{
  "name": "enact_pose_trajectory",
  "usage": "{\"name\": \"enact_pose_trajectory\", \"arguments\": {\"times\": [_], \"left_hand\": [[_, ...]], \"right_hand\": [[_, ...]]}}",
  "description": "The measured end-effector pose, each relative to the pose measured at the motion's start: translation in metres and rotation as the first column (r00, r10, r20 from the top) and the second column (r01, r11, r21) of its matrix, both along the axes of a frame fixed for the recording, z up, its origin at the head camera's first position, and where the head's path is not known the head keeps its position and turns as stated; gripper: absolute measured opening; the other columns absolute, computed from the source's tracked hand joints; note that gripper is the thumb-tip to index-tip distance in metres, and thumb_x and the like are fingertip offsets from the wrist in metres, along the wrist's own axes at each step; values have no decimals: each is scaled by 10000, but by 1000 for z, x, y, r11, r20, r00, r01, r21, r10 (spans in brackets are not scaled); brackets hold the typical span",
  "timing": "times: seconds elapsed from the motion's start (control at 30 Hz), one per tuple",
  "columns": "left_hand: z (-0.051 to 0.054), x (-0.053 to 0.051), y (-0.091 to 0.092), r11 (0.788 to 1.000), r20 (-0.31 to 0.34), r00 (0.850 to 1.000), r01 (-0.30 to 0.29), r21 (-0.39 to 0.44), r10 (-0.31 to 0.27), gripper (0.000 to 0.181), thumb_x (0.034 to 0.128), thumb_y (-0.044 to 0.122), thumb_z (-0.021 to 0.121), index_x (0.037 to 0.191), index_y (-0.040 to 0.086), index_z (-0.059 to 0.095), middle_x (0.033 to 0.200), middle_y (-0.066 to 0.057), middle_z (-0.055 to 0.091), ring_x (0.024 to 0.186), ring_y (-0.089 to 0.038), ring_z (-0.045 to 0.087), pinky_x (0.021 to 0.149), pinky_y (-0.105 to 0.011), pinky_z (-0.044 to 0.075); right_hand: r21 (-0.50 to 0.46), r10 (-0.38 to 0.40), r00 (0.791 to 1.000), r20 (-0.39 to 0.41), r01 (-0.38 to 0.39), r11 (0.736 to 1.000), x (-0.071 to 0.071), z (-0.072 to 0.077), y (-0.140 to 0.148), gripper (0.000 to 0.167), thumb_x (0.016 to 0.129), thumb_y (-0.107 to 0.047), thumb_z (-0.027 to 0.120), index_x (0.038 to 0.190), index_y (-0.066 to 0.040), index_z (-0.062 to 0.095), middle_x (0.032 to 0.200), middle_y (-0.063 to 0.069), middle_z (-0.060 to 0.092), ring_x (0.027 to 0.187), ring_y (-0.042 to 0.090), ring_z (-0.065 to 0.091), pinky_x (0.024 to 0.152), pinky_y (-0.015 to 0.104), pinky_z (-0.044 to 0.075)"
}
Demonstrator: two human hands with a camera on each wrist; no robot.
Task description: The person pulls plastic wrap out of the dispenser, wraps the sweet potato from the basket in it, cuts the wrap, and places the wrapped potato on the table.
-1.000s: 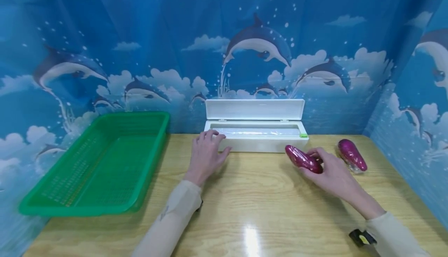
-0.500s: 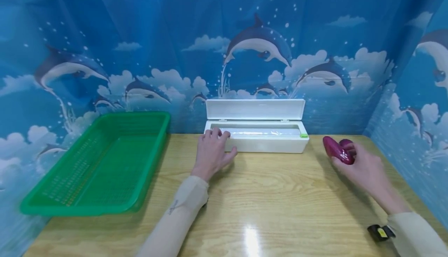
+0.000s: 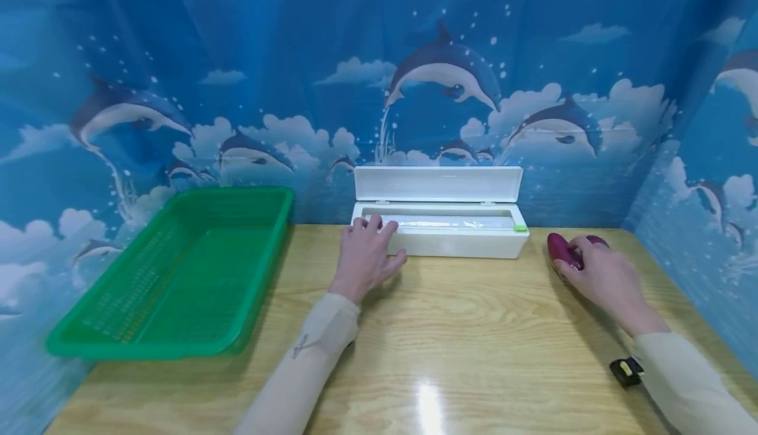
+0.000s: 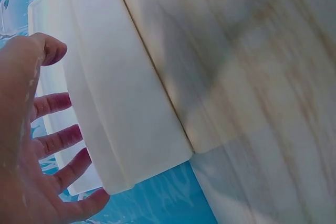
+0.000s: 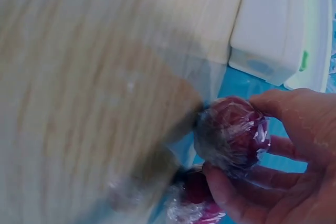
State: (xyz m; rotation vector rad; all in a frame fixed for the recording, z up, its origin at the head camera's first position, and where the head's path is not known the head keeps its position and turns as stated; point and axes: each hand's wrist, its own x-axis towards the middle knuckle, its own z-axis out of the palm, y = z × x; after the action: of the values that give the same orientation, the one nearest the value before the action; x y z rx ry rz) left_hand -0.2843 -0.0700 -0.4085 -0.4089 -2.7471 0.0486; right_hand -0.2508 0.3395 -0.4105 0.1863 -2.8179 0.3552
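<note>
A purple eggplant [image 3: 558, 248] in clear film is gripped between the thumb and fingers of my right hand [image 3: 606, 283], low over the table's right side. A second wrapped eggplant [image 5: 198, 203] lies close beside it, largely covered by that hand in the head view. My left hand [image 3: 365, 260] has its fingers spread at the left end of a white cling film box [image 3: 456, 245], fingertips at its front edge. The box's lid [image 3: 438, 183] stands raised, and a roll of film [image 3: 450, 222] shows inside.
A green plastic basket [image 3: 251, 320] stands on the left of the wooden table [image 3: 474, 336]. Along the box's front edge, a small green slider [image 3: 520, 228] sits at the right end. A blue dolphin-print curtain [image 3: 320, 66] closes off the back and right.
My right hand has carried the eggplant rightward from in front of the box to beside the second one, and lowered it. The left hand has shifted slightly right along the box.
</note>
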Motion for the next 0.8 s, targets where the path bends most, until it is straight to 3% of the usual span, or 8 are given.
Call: {"name": "enact_pose_trajectory", "arguments": {"times": [0.4, 0.6, 0.8], "left_hand": [[6, -1, 3, 999, 44, 998, -38, -13, 39, 549, 949, 585, 576, 1391, 262, 539, 1302, -72, 583, 1171, -331, 563, 952, -508, 551], [8, 1, 3, 998, 73, 995, -63, -26, 64, 554, 949, 585, 586, 1393, 256, 536, 1319, -78, 579, 1186, -350, 553, 972, -520, 545], [9, 3, 6, 997, 79, 994, -72, -25, 74, 559, 942, 579, 609, 1393, 255, 539, 1313, -77, 581, 1179, -346, 561, 974, -513, 545]], "right_hand": [[63, 10, 1000, -24, -8, 998, -7, 3, -3, 455, 883, -259, 762, 1112, 119, 653, 900, 322, 680, 697, 409, 624, 565, 550, 499], [84, 28, 999, 34, -31, 996, -13, 6, -6, 455, 899, -277, 738, 1134, 109, 681, 902, 295, 694, 724, 387, 641, 557, 489, 494], [68, 36, 999, 15, -36, 997, -11, 3, -4, 453, 887, -247, 767, 1118, 132, 676, 871, 287, 683, 703, 360, 623, 562, 482, 488]]}}
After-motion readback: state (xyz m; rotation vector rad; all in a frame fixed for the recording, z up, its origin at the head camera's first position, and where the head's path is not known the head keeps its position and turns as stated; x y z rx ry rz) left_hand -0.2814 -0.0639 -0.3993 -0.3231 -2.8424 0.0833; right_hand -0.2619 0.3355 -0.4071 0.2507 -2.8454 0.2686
